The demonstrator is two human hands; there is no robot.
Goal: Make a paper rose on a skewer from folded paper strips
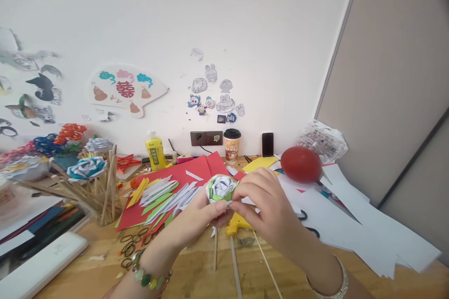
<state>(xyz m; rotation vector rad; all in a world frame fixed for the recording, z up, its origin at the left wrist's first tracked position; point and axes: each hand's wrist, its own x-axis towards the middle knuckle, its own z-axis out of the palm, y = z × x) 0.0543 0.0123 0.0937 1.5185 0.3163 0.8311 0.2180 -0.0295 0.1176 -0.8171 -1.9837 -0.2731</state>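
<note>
At far left, one flat white rectangular box is laid at the desk edge, out of the working area. One bundle of thin wooden sticks is stood upright just behind it, with finished blue-and-white paper flowers on top, kept clear of the desk clutter. Black hair-tie loops are scattered in front; the count cannot be told. One red paper sheet is spread flat as a backing, and cut white, green and yellow paper strips are piled on it within reach, too overlapped to count. One yellow plastic bottle is stood at the wall.

At centre, one white-and-green folded paper flower is held above the desk, pinched from below by the left hand and closed on at the side by the right hand, so it is steadied between both. Beneath, one yellow glue gun is rested, and three thin sticks are seen. One paper cup, one dark phone and one red balloon are placed rightward.
</note>
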